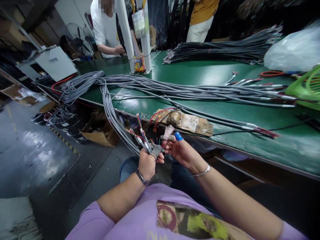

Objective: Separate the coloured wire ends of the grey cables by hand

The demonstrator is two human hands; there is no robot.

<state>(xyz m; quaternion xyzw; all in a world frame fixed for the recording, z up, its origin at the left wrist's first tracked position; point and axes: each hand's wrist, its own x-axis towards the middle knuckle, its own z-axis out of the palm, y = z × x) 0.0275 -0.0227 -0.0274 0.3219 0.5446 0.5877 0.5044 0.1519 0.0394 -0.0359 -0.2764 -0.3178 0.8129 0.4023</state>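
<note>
My left hand point(147, 162) is closed around the ends of a few grey cables point(117, 128), whose stripped coloured wires point(140, 128) fan out above the fist. My right hand point(180, 149) is pinched on the fine wire tips beside it, its fingers capped with grey, pink and blue fingertip covers point(178, 136). Both hands hover in front of my lap, just below the edge of the green workbench point(225, 113). The cables run up from my left hand onto the bench.
A long bundle of grey cables point(190, 89) lies across the bench, a black bundle point(225, 50) further back. A taped wooden block point(186, 121) sits at the bench edge. A green basket point(306, 88) and plastic bag point(295, 50) are right. Two people stand behind; boxes point(100, 131) below.
</note>
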